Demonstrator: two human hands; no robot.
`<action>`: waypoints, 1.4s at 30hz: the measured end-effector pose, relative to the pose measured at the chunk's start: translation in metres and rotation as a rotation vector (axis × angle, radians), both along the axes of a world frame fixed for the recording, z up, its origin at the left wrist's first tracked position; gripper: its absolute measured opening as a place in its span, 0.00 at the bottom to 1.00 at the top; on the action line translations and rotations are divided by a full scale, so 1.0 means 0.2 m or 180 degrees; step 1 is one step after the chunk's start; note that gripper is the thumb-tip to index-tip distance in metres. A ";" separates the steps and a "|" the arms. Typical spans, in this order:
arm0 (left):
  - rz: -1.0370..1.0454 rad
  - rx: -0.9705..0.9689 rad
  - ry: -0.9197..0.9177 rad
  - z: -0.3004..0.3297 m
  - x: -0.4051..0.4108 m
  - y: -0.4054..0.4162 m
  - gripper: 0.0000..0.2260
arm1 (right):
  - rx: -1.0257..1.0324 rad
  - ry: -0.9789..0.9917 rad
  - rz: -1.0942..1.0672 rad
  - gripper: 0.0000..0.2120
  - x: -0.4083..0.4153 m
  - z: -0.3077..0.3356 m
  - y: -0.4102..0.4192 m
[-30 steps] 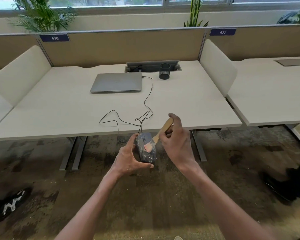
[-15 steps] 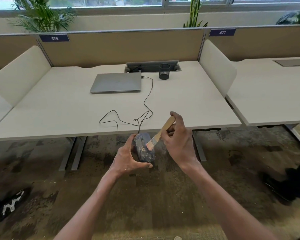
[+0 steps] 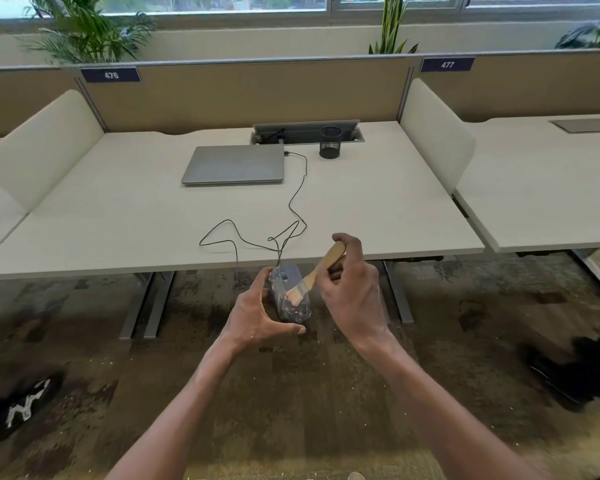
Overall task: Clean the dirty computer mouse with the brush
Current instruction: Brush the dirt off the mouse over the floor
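A dark wired computer mouse (image 3: 284, 299), speckled with pale crumbs, is held in the air just below the desk's front edge. My left hand (image 3: 257, 317) grips it from the left side and underneath. My right hand (image 3: 352, 289) holds a small wooden-handled brush (image 3: 317, 275) with its pale bristles resting on the mouse's top. The mouse's black cable (image 3: 291, 209) runs up over the desk to the laptop.
A closed grey laptop (image 3: 234, 164) and a black mesh pen cup (image 3: 330, 142) stand at the back of the white desk (image 3: 118, 209). Cream dividers flank the desk. Pale crumbs dot the dark carpet. A black shoe (image 3: 18, 407) lies at lower left; something dark sits at right.
The brush has swept a little down along the mouse's top. Both hands stay in almost the same place below the desk edge.
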State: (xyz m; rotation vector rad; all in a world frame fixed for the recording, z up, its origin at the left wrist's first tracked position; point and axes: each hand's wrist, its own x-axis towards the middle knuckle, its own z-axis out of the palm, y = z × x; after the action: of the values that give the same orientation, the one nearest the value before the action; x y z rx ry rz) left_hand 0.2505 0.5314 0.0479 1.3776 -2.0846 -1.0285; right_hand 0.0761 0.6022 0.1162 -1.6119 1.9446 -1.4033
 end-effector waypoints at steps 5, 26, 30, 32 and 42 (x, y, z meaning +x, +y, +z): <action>0.0042 0.0013 -0.0026 -0.01 0.03 0.00 0.60 | 0.0120 0.0116 -0.0150 0.25 -0.06 -0.03 0.03; 0.0153 -0.0037 0.0008 0.03 0.03 -0.01 0.59 | -0.0043 0.0036 -0.0226 0.25 -0.04 -0.02 0.05; 0.0119 -0.0032 0.0022 0.03 0.03 -0.01 0.58 | -0.0231 -0.0138 -0.0173 0.25 -0.04 0.00 0.04; 0.0116 -0.0036 0.0039 0.04 0.03 -0.01 0.57 | -0.0238 -0.0165 -0.0059 0.24 -0.02 -0.01 0.05; 0.0145 -0.0075 0.0104 0.02 0.04 -0.01 0.56 | -0.0166 -0.0163 -0.0123 0.24 -0.06 -0.08 0.06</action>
State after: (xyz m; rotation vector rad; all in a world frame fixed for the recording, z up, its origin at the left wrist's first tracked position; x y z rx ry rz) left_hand 0.2586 0.5289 0.0513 1.3810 -2.0260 -0.9982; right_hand 0.0637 0.6151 0.1002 -1.5525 1.9356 -1.5071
